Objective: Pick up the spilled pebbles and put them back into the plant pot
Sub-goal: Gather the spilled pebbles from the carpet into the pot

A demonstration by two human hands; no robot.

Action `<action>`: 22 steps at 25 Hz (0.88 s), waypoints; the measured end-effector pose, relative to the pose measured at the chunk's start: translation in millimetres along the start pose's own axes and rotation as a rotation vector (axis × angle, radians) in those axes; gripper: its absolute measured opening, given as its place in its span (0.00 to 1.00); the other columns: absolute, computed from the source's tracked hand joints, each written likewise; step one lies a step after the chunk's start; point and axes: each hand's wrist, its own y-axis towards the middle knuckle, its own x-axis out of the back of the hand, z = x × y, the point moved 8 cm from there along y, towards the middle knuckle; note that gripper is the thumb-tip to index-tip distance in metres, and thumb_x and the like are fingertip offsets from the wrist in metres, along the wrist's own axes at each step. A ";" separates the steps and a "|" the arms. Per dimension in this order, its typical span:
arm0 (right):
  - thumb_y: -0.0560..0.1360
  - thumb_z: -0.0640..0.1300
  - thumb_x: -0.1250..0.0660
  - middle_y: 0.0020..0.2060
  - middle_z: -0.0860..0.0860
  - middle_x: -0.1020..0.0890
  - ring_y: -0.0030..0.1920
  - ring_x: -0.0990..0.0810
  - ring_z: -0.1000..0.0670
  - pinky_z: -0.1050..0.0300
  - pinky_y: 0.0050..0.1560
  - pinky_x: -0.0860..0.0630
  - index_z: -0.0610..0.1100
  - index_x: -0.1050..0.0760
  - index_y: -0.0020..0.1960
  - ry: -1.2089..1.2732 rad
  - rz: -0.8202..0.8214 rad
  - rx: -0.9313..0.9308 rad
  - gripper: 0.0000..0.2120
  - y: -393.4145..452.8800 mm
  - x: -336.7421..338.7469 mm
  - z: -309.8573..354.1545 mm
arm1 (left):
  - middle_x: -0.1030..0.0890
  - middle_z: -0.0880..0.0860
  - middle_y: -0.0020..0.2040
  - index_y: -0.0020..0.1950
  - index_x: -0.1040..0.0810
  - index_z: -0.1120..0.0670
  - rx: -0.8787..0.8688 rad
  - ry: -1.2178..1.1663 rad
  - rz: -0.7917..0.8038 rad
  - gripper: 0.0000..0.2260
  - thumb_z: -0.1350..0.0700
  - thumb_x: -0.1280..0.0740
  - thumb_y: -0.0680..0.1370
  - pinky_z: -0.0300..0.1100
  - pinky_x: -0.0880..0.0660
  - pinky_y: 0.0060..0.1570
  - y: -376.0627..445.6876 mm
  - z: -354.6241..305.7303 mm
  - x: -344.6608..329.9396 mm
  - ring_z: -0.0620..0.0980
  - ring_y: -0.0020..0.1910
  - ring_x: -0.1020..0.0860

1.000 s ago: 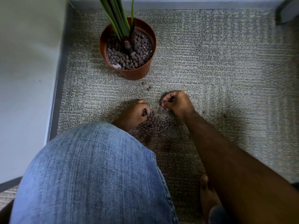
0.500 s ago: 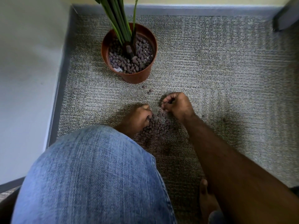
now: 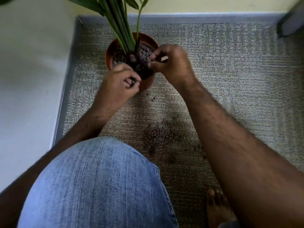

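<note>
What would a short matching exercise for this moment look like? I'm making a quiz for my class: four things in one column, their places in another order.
Things:
1. round terracotta-coloured plant pot
2. pile of small brown spilled pebbles
3. left hand
4. bare foot

Places:
A. bottom right, on the carpet
B. in the carpet's far left corner
C. on the carpet between the two forearms
D. at the pot's near rim, gripping pebbles

Pairs: 1-B, 2-C, 3-D, 4-A

Floor corner, non-task surroundings

Grey textured carpet [image 3: 230,66] meets a blue-grey baseboard [image 3: 205,17] under a pale wall [image 3: 29,71]; a denim-clad knee [image 3: 98,181] and 1 bare foot [image 3: 217,209] show.
</note>
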 end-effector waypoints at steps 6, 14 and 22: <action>0.74 0.40 0.27 0.59 0.48 0.18 0.60 0.20 0.49 0.62 0.57 0.27 0.46 0.19 0.59 -0.457 0.326 0.134 0.14 25.7 -56.1 17.3 | 0.22 0.53 0.59 0.52 0.15 0.56 0.125 -0.092 0.001 0.09 0.67 0.28 0.75 0.44 0.17 0.57 31.8 35.0 10.4 0.44 0.56 0.19; 0.80 0.42 0.36 0.55 0.50 0.22 0.56 0.21 0.48 0.49 0.58 0.19 0.47 0.24 0.56 -0.179 -0.018 -0.037 0.06 -30.4 -22.1 -37.2 | 0.24 0.43 0.56 0.59 0.20 0.46 0.051 -0.065 0.140 0.09 0.54 0.30 0.79 0.27 0.24 0.46 -52.3 33.5 -54.0 0.42 0.49 0.21; 0.77 0.49 0.30 0.61 0.42 0.27 0.60 0.23 0.39 0.46 0.64 0.24 0.45 0.30 0.65 -0.398 0.236 -0.518 0.20 -165.8 -42.0 -166.3 | 0.27 0.50 0.63 0.64 0.22 0.49 0.265 0.113 0.566 0.22 0.48 0.22 0.72 0.47 0.25 0.62 -140.5 64.1 -129.7 0.51 0.61 0.24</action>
